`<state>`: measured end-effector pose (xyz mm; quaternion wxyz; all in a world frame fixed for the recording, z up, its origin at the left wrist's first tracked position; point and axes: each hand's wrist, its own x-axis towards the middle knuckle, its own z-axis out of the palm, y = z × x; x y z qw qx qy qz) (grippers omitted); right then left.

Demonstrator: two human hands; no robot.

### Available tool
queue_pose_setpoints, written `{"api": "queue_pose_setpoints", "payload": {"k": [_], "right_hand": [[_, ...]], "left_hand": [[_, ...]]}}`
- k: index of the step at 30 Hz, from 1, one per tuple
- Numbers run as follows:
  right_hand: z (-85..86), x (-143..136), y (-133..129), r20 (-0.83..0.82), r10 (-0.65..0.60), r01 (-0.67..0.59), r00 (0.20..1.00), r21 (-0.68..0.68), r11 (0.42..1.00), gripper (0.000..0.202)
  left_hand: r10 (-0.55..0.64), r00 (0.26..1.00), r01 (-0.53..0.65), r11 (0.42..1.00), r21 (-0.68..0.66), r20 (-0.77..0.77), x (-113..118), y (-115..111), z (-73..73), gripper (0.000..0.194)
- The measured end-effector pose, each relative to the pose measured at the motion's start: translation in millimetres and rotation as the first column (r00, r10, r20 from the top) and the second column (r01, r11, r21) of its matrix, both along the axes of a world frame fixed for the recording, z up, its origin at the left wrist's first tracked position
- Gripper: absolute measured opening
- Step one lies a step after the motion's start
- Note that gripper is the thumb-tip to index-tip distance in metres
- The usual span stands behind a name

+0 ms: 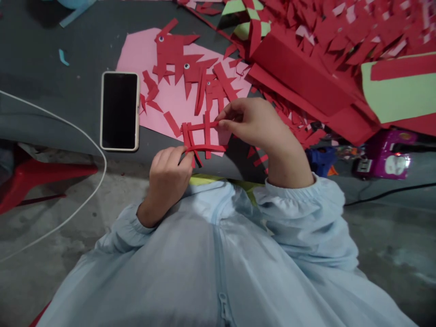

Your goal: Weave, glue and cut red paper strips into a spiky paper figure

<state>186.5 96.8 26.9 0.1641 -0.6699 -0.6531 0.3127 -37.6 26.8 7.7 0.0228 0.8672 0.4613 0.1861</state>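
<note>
A lattice of crossed red paper strips (207, 136) lies over the near edge of a pink paper sheet (136, 50). My left hand (171, 171) pinches the left end of its lower strip. With thumb and forefinger together, my right hand (254, 120) grips the right end of the upper strip. Beyond the lattice, a large red paper fish (170, 50) with a googly eye rests on the pink sheet, with two smaller paper shapes with eyes beside it. Loose red paper scraps (150, 86) are scattered to their left.
A phone (120, 111) with a dark screen lies left of the pink sheet. Folded red paper (303, 68), green paper (402, 93) and a heap of red cut pieces (354, 27) cover the right side. A purple box (384, 154) and a white cable (98, 181) are nearby.
</note>
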Motion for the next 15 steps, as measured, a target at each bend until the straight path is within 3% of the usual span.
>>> {"api": "queue_pose_setpoints", "payload": {"k": [3,6,10,15], "right_hand": [[-4.5,2,1,-0.025,0.008,-0.009,1.000,-0.009,1.000,0.011],[-6.6,1,0,-0.030,0.016,-0.017,0.999,-0.005,1.000,0.012],[-6.1,0,-1,-0.026,0.003,-0.003,1.000,-0.008,1.000,0.013],[-6.2,-2,-2,-0.036,-0.002,0.003,0.999,0.026,1.000,0.013]], "left_hand": [[0.027,0.993,-0.024,0.999,-0.033,0.114,-6,6,5.3,0.025],[0.021,0.988,-0.016,0.999,-0.029,0.154,-7,28,13.6,0.027],[-0.206,0.975,0.215,0.971,-0.106,0.087,5,72,18.4,0.025],[-0.280,0.959,0.284,0.931,-0.230,0.051,25,109,8.8,0.022]]}}
